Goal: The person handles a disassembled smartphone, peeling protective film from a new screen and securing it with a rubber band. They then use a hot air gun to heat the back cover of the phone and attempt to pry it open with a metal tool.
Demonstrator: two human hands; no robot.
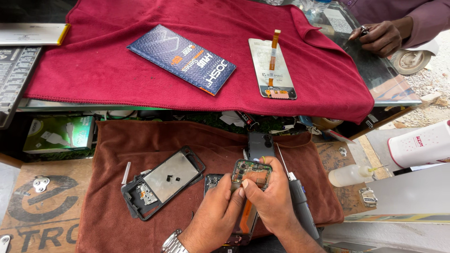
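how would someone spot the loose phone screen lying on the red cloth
Start at the red cloth across the upper counter. Right of the dark blue box lies a flat pale screen panel, back side up. Only it has an orange ribbon cable sticking out past its top edge.

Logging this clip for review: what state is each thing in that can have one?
Opened phone: back off, circuit board exposed, held by both hands.
Left hand: gripping the phone.
Right hand: pressing at the board.
Phone frame: stripped, lying flat.
Replacement screen: face down, ribbon cable loose.
Squeeze bottle: on its side.
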